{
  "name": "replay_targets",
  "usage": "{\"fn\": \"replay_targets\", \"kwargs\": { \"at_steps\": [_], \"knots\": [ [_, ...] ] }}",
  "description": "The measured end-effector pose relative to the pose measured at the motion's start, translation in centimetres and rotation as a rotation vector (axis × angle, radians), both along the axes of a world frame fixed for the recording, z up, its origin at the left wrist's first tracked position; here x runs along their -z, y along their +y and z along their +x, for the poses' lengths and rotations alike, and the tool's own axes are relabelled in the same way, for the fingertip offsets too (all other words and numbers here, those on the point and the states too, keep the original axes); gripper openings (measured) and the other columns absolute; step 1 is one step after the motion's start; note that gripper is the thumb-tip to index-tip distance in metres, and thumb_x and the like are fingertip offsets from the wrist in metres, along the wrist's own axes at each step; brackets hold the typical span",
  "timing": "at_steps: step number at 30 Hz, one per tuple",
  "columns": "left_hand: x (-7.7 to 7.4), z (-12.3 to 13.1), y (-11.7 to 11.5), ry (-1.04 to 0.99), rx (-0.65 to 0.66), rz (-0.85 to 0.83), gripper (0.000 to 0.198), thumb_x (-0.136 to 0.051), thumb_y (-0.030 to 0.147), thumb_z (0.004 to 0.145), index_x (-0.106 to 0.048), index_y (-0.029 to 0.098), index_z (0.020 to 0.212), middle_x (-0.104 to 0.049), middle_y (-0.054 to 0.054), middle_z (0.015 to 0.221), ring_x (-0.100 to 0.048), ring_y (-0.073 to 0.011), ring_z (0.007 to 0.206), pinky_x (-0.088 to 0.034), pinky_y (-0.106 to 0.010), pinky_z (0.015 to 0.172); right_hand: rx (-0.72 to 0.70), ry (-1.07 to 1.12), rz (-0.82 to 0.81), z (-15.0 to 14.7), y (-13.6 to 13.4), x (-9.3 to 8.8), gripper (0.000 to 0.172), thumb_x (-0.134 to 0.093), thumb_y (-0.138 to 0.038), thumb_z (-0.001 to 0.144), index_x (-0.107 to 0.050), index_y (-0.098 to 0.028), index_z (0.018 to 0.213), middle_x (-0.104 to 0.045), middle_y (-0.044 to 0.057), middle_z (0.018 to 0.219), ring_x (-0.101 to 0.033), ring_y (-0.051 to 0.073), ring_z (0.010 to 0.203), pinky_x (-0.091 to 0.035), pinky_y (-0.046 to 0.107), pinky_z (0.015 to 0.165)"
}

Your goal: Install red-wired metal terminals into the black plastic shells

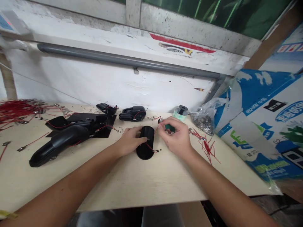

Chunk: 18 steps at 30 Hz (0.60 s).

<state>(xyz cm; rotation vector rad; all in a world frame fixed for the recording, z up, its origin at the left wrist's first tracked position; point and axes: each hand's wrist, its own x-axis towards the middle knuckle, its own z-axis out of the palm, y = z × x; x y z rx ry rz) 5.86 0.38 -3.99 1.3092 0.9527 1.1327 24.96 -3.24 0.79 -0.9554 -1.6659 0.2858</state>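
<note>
My left hand point(131, 140) grips a black rounded plastic casing point(147, 151) on the table, its thumb lying across the top. A thin red wire point(149, 147) runs over the casing to a small dark end at its right edge. My right hand point(175, 134), just right of the casing, is closed in a pinch. A small metal piece point(160, 120) shows at its fingertips, and a red wire runs down from there toward the casing. Something dark green point(169, 127) shows inside the curled fingers; its kind is partly hidden.
Further black casings point(132, 114) with red wires lie at the back and left, some on a black sheet point(110, 126). A heap of red wires point(16, 110) is far left. Right stand a spool point(181, 113), a plastic bag of metal parts point(203, 121), loose red wires point(208, 148) and a blue-white carton point(260, 119).
</note>
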Motion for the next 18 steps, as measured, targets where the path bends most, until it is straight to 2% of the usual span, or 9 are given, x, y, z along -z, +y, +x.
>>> {"fn": "replay_targets", "kwargs": {
  "at_steps": [2, 4, 7, 10, 13, 18],
  "knots": [
    [-0.6, 0.0, -0.2, 0.103, -0.086, 0.080, 0.052, -0.079, 0.014, 0.062, -0.071, 0.024, 0.112, -0.066, -0.012, 0.119, -0.044, -0.0362, 0.131, -0.044, -0.041, 0.098, -0.033, -0.042, 0.016, -0.5, -0.2, 0.5, 0.009, -0.062, -0.018, 0.082, -0.064, -0.021, 0.074, -0.060, 0.001, 0.073, -0.054, 0.017, 0.066, -0.042, 0.030, 0.057],
    [-1.4, 0.1, -0.5, 0.196, -0.072, 0.189, 0.045, -0.077, 0.021, 0.070, -0.071, 0.026, 0.114, -0.063, -0.010, 0.127, -0.044, -0.0334, 0.132, -0.039, -0.042, 0.104, -0.065, -0.089, 0.001, -0.8, -0.2, 0.8, 0.009, -0.062, -0.020, 0.083, -0.064, -0.021, 0.075, -0.059, 0.001, 0.071, -0.054, 0.017, 0.066, -0.042, 0.030, 0.058],
    [-2.4, 0.3, -1.0, 0.124, 0.139, 0.273, 0.023, -0.068, 0.028, 0.084, -0.074, 0.022, 0.105, -0.071, -0.009, 0.113, -0.061, -0.0275, 0.112, -0.042, -0.041, 0.103, -0.066, -0.114, -0.052, -0.9, 0.0, 0.9, 0.008, -0.062, -0.023, 0.085, -0.065, -0.021, 0.079, -0.061, 0.003, 0.075, -0.057, 0.018, 0.068, -0.043, 0.031, 0.059],
    [-2.4, 0.8, -1.3, -0.035, 0.236, 0.250, 0.025, -0.069, 0.031, 0.085, -0.072, 0.021, 0.108, -0.075, -0.008, 0.098, -0.068, -0.0244, 0.097, -0.049, -0.039, 0.094, -0.046, -0.152, -0.068, -0.9, 0.1, 1.1, 0.008, -0.062, -0.023, 0.087, -0.067, -0.021, 0.082, -0.065, 0.004, 0.081, -0.060, 0.021, 0.076, -0.047, 0.033, 0.067],
    [-2.2, 1.2, -1.6, -0.114, 0.193, 0.219, 0.023, -0.071, 0.032, 0.084, -0.071, 0.020, 0.104, -0.075, -0.006, 0.088, -0.070, -0.0221, 0.088, -0.051, -0.036, 0.088, -0.033, -0.218, -0.038, -0.9, 0.0, 1.2, 0.008, -0.061, -0.023, 0.088, -0.069, -0.021, 0.086, -0.067, 0.004, 0.084, -0.061, 0.021, 0.080, -0.047, 0.035, 0.073],
    [-2.5, 1.6, -1.9, -0.138, 0.072, 0.195, 0.019, -0.078, 0.028, 0.076, -0.074, 0.020, 0.092, -0.074, -0.003, 0.078, -0.068, -0.0196, 0.077, -0.053, -0.034, 0.079, -0.017, -0.299, -0.018, -0.9, -0.1, 1.2, 0.011, -0.059, -0.022, 0.089, -0.070, -0.022, 0.091, -0.067, 0.005, 0.088, -0.061, 0.022, 0.081, -0.046, 0.036, 0.075]
  ]
}}
